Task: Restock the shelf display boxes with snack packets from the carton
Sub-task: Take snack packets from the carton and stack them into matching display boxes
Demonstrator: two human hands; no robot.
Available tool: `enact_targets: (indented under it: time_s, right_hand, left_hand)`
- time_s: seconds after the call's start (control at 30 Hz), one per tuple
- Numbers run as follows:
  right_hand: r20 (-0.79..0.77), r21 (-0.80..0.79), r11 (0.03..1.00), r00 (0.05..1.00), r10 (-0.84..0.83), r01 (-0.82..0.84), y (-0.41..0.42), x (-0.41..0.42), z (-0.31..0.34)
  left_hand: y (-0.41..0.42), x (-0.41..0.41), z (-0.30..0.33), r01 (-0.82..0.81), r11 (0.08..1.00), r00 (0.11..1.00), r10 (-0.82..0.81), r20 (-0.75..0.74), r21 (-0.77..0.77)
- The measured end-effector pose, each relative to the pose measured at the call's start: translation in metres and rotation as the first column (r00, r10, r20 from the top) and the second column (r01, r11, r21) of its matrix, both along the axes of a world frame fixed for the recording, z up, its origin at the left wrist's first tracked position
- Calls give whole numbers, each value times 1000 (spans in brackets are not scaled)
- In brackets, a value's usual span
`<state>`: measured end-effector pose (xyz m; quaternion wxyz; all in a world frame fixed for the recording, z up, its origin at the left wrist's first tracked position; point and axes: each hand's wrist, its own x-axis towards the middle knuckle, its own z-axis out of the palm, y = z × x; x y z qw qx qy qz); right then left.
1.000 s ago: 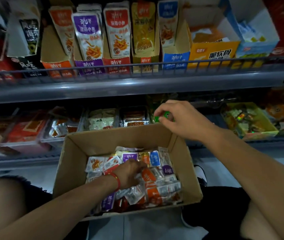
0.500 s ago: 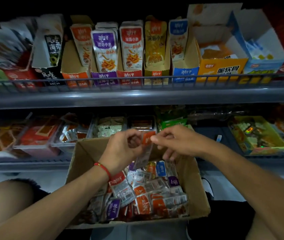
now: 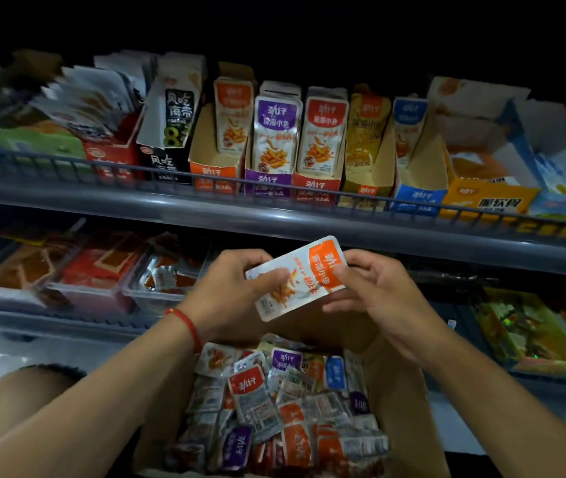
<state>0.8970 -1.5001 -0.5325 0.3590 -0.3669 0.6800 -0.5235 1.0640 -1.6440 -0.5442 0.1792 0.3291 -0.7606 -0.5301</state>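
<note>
both hands are raised above the carton (image 3: 402, 401), in front of the edge of the upper shelf (image 3: 205, 210), with the forearms converging from the lower corners of the view. the left hand (image 3: 226, 294) has its back toward the camera and its fingers curled; the thumb and fingertips pinch the lower left end of an orange-topped snack packet (image 3: 297, 277). a red string bracelet (image 3: 188, 326) sits on the left wrist. the right hand (image 3: 378, 298) faces inward, fingers bent — the thumb lies on the orange end of the packet and the other fingers support it from below and behind. the packet is held between the two hands, tilted, with its orange end up and to the right, clear of both carton and shelf.

the carton sits below the hands, between the person's knees, open-topped and loaded with loose packets (image 3: 274, 408) in orange, purple and blue, lying flat in no order.

along the front edge of the upper shelf stands a row of display boxes: orange box (image 3: 214, 175), purple box (image 3: 267, 182), red box (image 3: 316, 188), yellow box (image 3: 366, 188), blue box (image 3: 417, 198). packets stand upright in each. the orange box holds a packet set well back from its front — the purple and red boxes are filled close to the front.

the lower shelf carries clear trays (image 3: 95, 288) at its left end and a green-yellow box (image 3: 529, 336) at its right end.
</note>
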Motion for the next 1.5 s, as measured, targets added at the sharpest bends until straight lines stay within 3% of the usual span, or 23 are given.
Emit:
enact_targets:
  time_s: [0.13,0.23,0.27,0.33,0.4,0.47,0.57,0.77,1.03,1.27,1.5]
  right_hand:
    - [-237,-45,997,969,-65,56,-19,2,14]
    - [-384,-129,988,914,-130,86,-44,-5,39]
    - [-449,-175,980,879,-161,90,-54,-9,50]
    - [-581,-298,951,775,-248,81,-76,-18,75]
    - [-683,-380,924,658,-317,50,-100,-22,103]
    - [-744,-429,903,560,-363,16,-126,-20,131]
    - [-826,-423,906,417,-379,-14,-168,-16,163]
    - [-959,-237,971,158,-234,-3,-246,-14,173]
    - [-994,87,986,73,77,141,-297,-6,151]
    - [-987,160,966,41,155,201,-310,-9,146]
    - [-988,87,970,-104,113,226,-326,-13,151]
  left_hand:
    - [-19,11,10,14,997,998,-19,-64,-72]
    - [-41,13,17,-165,959,961,104,-256,-231]
    - [-51,13,19,-259,913,934,153,-322,-317]
    - [-71,13,22,-398,732,903,206,-377,-553]
    - [-85,11,22,-372,545,928,213,-306,-751]
    - [-91,6,19,-238,482,968,192,-164,-843]
    - [-90,-1,17,-103,474,975,221,5,-874]
    - [-88,-4,17,-101,463,969,246,17,-881]
    - [-88,-8,23,-93,534,970,238,44,-840]
    - [-86,-10,25,-94,551,971,236,47,-829]
    - [-87,-8,26,-96,569,973,229,45,-817]
